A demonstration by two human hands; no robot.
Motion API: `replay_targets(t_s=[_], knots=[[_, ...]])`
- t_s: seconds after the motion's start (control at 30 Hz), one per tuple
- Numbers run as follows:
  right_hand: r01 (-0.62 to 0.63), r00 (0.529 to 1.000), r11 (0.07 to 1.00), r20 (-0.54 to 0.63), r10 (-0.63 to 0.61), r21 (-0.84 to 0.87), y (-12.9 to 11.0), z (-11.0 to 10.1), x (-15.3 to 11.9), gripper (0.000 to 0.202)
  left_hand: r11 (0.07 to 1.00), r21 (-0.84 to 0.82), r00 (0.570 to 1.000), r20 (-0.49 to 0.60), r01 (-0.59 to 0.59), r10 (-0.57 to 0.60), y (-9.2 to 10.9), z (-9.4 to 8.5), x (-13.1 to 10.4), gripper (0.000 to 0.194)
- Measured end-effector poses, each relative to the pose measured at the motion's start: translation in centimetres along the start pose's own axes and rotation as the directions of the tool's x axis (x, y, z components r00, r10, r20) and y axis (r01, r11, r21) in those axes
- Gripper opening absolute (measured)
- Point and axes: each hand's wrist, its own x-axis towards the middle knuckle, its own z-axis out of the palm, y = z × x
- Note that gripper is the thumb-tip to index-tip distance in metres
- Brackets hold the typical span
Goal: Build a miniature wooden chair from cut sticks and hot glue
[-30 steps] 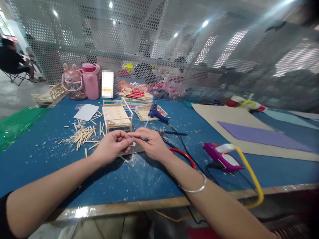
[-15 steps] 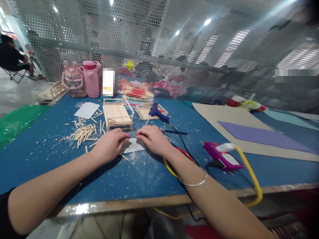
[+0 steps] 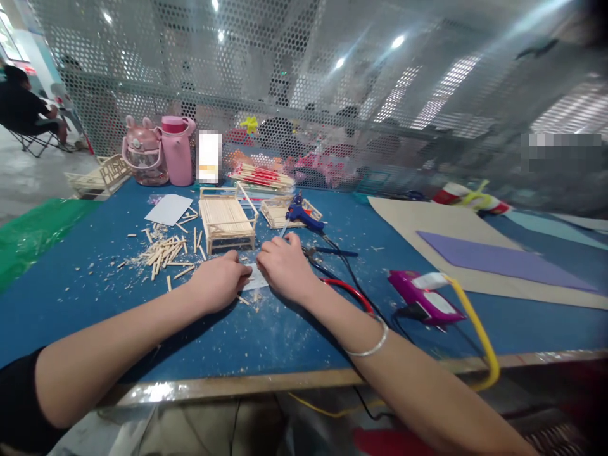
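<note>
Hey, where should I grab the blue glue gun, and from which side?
Take the blue glue gun by its handle, probably from the right, your right hand being nearer. The handle juts rightward, with the black cord trailing from its end. The translucent glue stick pokes out toward you, suggesting the nozzle points away, so keep fingers off the far end.

Overhead lamps (image 3: 398, 42) flare w/ streaks, glare on table edge (image 3: 159, 391), R bg blurry.

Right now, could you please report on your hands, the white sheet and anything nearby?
Left hand, right hand: at white sheet, grip unclear. Sheet between them, partly covered. Loose sticks beyond left; blue glue gun beyond right.
</note>
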Motion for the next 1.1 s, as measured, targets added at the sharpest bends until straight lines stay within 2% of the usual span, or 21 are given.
replay_targets(t_s=[0.5, 0.67, 1.1], knots=[[0.034, 0.999, 0.999, -0.018, -0.034, 0.003, 0.5, 0.5, 0.1, 0.024, 0.999, -0.026, 1.000, 0.008, 0.024, -0.024, 0.1, -0.4, 0.0, 0.032], [0.091, 0.996, 0.996, -0.014, -0.090, 0.018, 0.9, 0.6, -0.2, 0.022, 0.999, -0.028, 1.000, 0.008, 0.026, -0.026, 0.0, -0.4, 0.1, 0.031], [0.068, 0.997, 0.997, -0.040, -0.066, 0.046, 1.5, 1.0, 0.0, 0.024, 1.000, -0.026, 1.000, 0.010, 0.019, -0.018, 0.1, -0.5, 0.0, 0.032]])
